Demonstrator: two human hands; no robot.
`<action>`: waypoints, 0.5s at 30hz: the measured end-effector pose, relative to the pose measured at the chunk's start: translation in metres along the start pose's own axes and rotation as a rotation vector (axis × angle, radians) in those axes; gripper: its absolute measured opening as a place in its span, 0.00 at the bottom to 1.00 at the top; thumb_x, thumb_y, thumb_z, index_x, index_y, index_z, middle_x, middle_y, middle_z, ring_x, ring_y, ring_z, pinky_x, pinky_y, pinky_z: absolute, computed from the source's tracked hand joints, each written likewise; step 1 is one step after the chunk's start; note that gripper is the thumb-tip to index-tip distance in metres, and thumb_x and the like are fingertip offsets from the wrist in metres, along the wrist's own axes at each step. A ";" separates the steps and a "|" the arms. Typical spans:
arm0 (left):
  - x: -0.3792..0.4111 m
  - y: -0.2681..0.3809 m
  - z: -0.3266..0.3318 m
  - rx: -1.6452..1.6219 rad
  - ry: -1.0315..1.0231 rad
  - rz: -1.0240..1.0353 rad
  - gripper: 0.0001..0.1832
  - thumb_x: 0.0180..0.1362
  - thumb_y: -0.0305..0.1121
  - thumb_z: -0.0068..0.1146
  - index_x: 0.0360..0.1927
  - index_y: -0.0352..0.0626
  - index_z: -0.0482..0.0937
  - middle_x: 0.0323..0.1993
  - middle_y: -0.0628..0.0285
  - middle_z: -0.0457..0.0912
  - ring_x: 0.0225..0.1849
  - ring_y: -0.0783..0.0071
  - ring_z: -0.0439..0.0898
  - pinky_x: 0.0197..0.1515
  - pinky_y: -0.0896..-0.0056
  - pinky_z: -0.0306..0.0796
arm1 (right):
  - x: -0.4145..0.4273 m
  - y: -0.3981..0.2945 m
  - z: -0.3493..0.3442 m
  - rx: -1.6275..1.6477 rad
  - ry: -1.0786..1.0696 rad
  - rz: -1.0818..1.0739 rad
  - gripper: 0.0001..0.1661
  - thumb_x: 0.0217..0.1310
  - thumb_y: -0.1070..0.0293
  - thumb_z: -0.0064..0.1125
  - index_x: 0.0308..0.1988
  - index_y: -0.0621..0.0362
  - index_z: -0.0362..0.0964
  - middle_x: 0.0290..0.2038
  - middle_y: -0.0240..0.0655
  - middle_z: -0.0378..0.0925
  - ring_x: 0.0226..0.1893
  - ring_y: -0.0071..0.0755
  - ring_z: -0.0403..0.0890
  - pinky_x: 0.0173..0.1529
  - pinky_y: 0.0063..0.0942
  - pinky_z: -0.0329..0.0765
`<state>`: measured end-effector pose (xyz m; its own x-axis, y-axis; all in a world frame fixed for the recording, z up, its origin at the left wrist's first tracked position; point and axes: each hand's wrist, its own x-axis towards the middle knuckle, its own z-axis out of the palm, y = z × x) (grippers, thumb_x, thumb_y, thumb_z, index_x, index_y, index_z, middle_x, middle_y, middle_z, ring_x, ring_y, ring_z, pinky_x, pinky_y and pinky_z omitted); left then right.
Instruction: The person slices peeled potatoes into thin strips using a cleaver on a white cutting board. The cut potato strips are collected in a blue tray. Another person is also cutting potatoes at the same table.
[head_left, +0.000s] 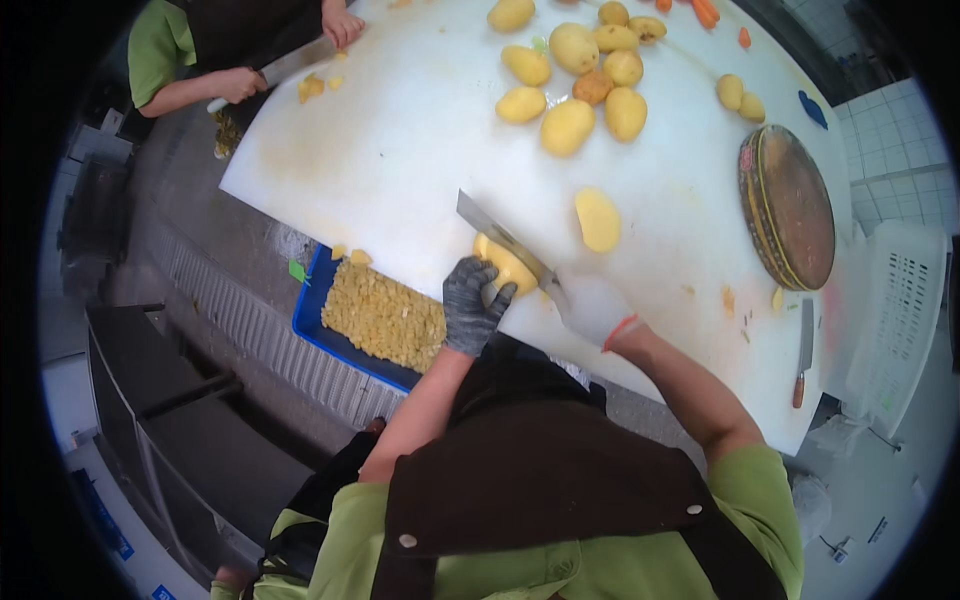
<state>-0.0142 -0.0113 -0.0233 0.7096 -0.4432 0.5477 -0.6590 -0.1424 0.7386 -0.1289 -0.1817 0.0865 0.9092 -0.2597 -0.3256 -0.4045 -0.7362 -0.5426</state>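
Observation:
My left hand, in a grey knit glove, grips a peeled potato close to the near edge of the white table. In my right hand, which wears a white glove with a red cuff, is a cleaver. Its blade runs along the far side of the potato, touching it or very near; how deep it has cut I cannot tell. A flat-cut potato piece lies beyond my right hand. Below the table edge, left of my left hand, a blue tray holds many diced potato pieces.
Several peeled potatoes are grouped at the far side, with carrots beyond. To the right are a round wooden chopping block and a wooden-handled knife. A co-worker's hand holds another cleaver at the far left.

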 end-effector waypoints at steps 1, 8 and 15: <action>0.001 0.000 0.000 0.008 -0.007 -0.007 0.19 0.44 0.31 0.76 0.38 0.42 0.78 0.41 0.52 0.79 0.46 0.50 0.78 0.48 0.54 0.74 | -0.007 -0.003 -0.002 -0.014 0.020 -0.004 0.18 0.71 0.59 0.45 0.44 0.65 0.69 0.31 0.57 0.79 0.34 0.63 0.80 0.40 0.55 0.74; -0.014 -0.008 -0.003 -0.042 -0.085 -0.158 0.20 0.43 0.27 0.77 0.40 0.42 0.80 0.44 0.54 0.80 0.47 0.55 0.79 0.51 0.59 0.75 | -0.028 -0.023 -0.029 -0.117 -0.144 0.073 0.17 0.71 0.60 0.45 0.45 0.64 0.67 0.30 0.58 0.79 0.33 0.64 0.80 0.40 0.55 0.74; -0.024 -0.012 0.001 -0.057 -0.063 -0.147 0.19 0.44 0.26 0.76 0.40 0.42 0.80 0.43 0.54 0.79 0.46 0.57 0.79 0.50 0.61 0.76 | 0.009 -0.009 0.004 -0.005 -0.143 0.043 0.18 0.70 0.59 0.46 0.44 0.66 0.67 0.29 0.58 0.79 0.34 0.66 0.80 0.40 0.54 0.75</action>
<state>-0.0230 0.0003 -0.0454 0.7791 -0.4761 0.4079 -0.5328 -0.1599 0.8310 -0.1173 -0.1748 0.0851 0.8677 -0.1995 -0.4554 -0.4419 -0.7293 -0.5224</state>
